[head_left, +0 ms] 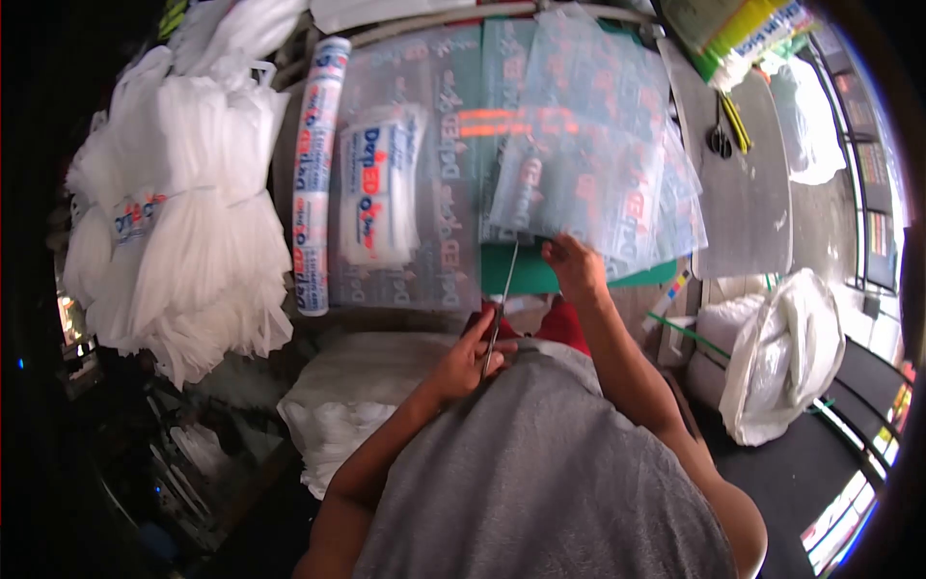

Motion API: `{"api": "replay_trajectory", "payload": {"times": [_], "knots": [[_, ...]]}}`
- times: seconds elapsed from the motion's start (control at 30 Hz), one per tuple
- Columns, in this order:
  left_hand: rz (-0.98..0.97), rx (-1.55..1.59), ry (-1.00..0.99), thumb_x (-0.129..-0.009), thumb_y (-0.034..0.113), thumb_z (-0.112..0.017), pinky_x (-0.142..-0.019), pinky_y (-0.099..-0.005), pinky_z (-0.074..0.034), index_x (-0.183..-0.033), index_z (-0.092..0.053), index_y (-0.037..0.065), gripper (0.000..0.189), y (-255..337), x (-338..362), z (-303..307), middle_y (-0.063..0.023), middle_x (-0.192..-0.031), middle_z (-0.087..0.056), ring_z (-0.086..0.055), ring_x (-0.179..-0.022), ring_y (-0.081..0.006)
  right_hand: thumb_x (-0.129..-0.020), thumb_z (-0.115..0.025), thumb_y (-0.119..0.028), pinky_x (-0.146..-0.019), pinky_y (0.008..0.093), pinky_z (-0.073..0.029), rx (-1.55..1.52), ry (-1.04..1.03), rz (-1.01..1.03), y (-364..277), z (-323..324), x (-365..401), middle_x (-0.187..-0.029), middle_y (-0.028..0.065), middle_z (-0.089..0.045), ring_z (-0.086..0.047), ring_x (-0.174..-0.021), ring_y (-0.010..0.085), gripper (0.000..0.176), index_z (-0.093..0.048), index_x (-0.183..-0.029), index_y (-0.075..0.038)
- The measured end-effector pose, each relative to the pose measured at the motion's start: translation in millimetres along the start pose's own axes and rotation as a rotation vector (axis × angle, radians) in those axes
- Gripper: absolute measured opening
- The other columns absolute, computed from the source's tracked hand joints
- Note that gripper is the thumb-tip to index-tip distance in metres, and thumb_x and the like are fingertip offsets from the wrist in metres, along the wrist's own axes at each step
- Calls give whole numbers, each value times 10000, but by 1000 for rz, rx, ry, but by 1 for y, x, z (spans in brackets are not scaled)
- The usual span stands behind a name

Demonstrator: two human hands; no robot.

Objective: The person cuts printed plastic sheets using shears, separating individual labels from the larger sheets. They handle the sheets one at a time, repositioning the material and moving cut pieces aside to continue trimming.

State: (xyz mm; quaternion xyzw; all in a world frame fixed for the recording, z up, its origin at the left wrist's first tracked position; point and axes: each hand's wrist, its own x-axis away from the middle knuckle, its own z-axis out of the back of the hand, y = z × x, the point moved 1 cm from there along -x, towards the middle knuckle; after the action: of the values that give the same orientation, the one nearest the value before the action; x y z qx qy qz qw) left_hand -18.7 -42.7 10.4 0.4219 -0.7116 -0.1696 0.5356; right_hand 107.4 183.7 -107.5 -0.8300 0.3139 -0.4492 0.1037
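My left hand [470, 359] grips a pair of long scissors [503, 289] by the handles, close to my chest, with the blades pointing away toward the table. The blade tip reaches the near edge of a stack of clear plastic bags printed in red and blue [579, 164]. My right hand [573, 266] pinches that near edge just right of the blade tip. The stack lies on a green mat [526, 272] on the table.
A printed plastic roll [313, 174] and a packet of printed bags [378, 193] lie left of the stack. Bundles of white plastic bags [183, 212] hang at the left. A grey board [748, 193] carrying another pair of scissors [720, 137] is at the right, with a filled white sack [781, 357] below it.
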Motion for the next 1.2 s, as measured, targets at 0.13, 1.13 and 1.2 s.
{"api": "replay_trajectory", "payload": {"times": [0.13, 1.13, 1.2], "knots": [[-93, 124, 9, -996, 31, -524, -933, -300, -509, -1589, -44, 128, 770, -14, -25, -17, -167, -1212, -636, -619, -1026, -139, -909, -614, -25, -767, 420, -565, 62, 34, 25, -5, -1, 7, -931, 159, -620, -650, -840, 298, 132, -550, -1000, 45], [-89, 4, 89, -952, 7, -581, -813, -304, -579, -1574, -182, 119, 747, 3, -75, -31, -128, -1388, -527, -629, -1125, -210, -852, -676, 0, -859, 368, -557, 746, -191, 311, -8, -5, 29, -996, 84, -661, -670, -920, 216, 293, -593, -1124, -70], [-189, -112, 104, -950, 34, -594, -827, -295, -567, -1567, -202, 85, 733, 8, -79, -37, -135, -1409, -515, -624, -1125, -198, -735, -801, -191, -907, 342, -528, 1730, -413, 830, -14, 12, 29, -1021, 43, -665, -676, -933, 185, 343, -676, -1046, -121]]}}
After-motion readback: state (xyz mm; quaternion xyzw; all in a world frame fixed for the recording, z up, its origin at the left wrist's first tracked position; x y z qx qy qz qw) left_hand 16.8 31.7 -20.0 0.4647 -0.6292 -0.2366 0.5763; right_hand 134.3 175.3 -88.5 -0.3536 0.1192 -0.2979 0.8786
